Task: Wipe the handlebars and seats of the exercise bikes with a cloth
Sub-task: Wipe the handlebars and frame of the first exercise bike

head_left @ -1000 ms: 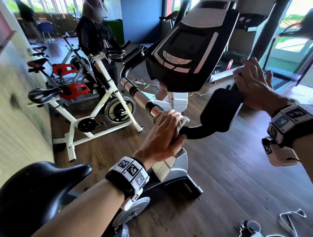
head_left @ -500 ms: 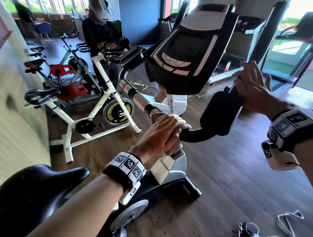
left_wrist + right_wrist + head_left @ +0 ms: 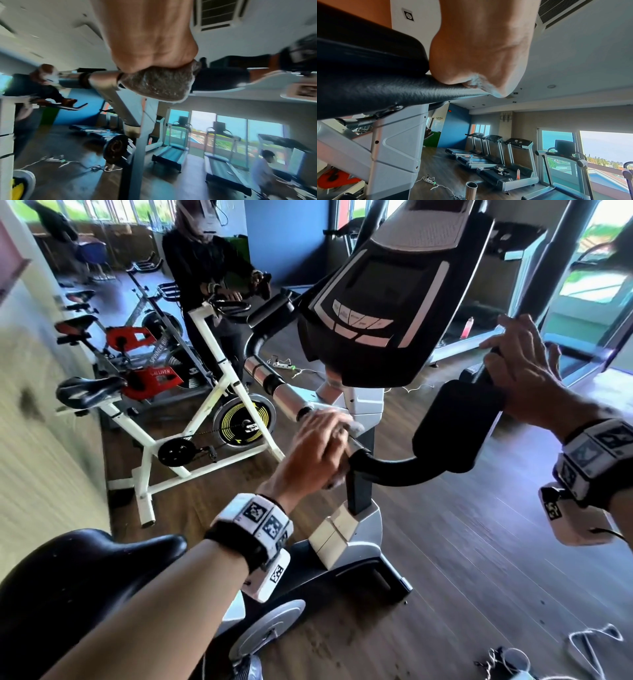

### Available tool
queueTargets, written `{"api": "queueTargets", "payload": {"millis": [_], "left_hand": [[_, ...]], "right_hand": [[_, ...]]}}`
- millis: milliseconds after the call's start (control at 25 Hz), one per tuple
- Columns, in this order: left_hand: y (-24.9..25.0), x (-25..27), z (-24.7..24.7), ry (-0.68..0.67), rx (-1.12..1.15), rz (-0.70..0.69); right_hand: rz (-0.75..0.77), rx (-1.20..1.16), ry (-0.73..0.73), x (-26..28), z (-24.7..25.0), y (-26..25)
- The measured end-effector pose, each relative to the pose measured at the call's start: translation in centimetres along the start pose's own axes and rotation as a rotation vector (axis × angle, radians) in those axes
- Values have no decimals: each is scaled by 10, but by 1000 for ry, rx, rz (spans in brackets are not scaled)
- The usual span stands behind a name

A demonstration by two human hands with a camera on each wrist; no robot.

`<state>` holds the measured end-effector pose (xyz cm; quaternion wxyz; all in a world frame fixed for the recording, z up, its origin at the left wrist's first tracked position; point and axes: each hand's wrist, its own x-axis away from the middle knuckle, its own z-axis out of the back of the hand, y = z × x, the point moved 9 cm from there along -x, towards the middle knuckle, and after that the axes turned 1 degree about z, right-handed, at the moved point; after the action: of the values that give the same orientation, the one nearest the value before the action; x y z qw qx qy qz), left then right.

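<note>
Grey cloth (left-held) wraps handlebar.

A gym: spin bikes on a wooden floor, with treadmills lined before large windows.

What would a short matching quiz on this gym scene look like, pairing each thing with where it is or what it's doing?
Things:
1. cloth
2. left hand
3. right hand
4. black seat

States:
a. grips the bare right handlebar
b. unheld, in the near lower left of the head view
c. wrapped on the left handlebar, under a palm
d. presses a cloth onto the left handlebar

Pairs: 1-c, 2-d, 3-a, 4-b
</note>
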<state>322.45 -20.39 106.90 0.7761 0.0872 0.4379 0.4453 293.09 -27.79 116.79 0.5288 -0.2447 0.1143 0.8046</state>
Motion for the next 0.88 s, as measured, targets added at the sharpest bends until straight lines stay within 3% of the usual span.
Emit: {"api": "queueTargets", "payload": {"millis": [120,240,400,480,560,640,760,880], "left_hand": [[10,-4,-11,-119,-48,-88],[-16,-35,1,-113,5,97],[-15,-14,-3,87,-36,23],[-28,-26,0,7,-69,29],[-34,-46,0,-121,-88,84],[-25,-47,2,-94,-60,17],[-17,-32,1,-21,-112,-182],[-28,-49,2,-143,-171,-53]], "right_hand": [[56,30,45,0,2,-2],[-6,-9,17,0,2,-2],[70,32,28,3,1,-5],[-8,-49,35,2,2,-2],[8,-40,38,2,2,-5],[20,-10,40,3,4,-6],[-76,-69,20,1,2,1],[7,8,34,0,2,-6]]}}
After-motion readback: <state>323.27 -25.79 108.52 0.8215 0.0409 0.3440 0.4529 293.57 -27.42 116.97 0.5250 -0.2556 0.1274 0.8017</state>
